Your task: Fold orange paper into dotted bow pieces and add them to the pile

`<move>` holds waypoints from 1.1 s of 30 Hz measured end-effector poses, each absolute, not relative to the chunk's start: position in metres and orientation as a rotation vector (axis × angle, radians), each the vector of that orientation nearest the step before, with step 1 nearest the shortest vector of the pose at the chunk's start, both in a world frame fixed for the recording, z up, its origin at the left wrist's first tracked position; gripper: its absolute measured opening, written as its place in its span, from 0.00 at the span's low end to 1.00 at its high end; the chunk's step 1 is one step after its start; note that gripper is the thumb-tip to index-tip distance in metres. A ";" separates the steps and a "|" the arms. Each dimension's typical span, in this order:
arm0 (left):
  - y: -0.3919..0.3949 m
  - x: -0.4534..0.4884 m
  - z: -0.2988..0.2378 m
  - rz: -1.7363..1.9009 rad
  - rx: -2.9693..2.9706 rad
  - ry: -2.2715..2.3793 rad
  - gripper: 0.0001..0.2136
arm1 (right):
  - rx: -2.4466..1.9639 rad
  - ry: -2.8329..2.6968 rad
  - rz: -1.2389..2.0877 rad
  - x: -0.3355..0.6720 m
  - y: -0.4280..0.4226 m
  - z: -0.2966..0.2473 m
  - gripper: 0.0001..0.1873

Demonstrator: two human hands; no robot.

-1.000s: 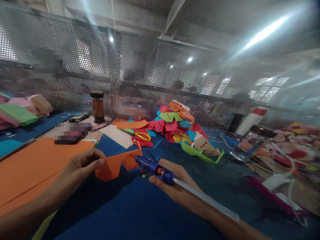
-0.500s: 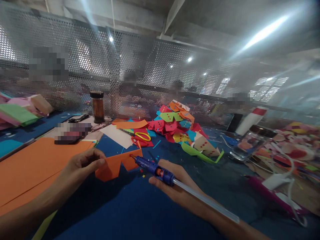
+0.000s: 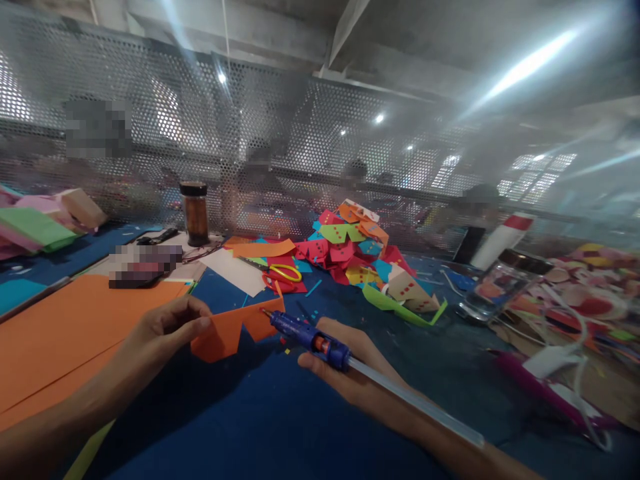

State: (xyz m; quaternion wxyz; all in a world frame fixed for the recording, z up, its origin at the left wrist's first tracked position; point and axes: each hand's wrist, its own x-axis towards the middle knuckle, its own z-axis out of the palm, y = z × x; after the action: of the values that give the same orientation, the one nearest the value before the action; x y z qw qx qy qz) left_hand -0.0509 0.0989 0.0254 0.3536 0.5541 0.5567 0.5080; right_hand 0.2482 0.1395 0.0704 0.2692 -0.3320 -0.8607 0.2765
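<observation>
My left hand [image 3: 167, 328] pinches a folded orange paper piece [image 3: 235, 329] by its left end and holds it above the blue table [image 3: 260, 413]. My right hand [image 3: 350, 373] is wrapped round a blue glue gun [image 3: 310, 339] with a clear glue stick [image 3: 415, 407] running out of its back. The gun's nozzle touches the right flap of the orange piece.
Large orange sheets [image 3: 65, 333] lie at the left. Red and yellow scissors [image 3: 280, 277] and a heap of coloured paper houses [image 3: 360, 250] lie behind. A dark jar [image 3: 195, 213], a glass jar [image 3: 500, 283], a glue bottle [image 3: 503, 240] and a perforated metal screen [image 3: 300, 153] stand beyond.
</observation>
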 end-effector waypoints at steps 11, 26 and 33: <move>0.101 -0.051 0.023 1.347 1.481 1.423 0.14 | -0.805 -2.335 0.745 0.249 0.141 0.066 0.17; 0.101 -0.054 0.021 1.326 1.448 1.415 0.12 | -0.858 -2.326 0.730 0.249 0.139 0.069 0.18; 0.100 -0.053 0.023 1.341 1.450 1.432 0.12 | -0.911 -2.316 0.743 0.248 0.139 0.070 0.16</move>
State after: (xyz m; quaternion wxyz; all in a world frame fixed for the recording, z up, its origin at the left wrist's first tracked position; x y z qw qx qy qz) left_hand -0.0526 0.0998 0.0233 0.3438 0.5579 0.5513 0.5163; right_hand 0.2480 0.1391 0.0698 0.2688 -0.3377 -0.8589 0.2756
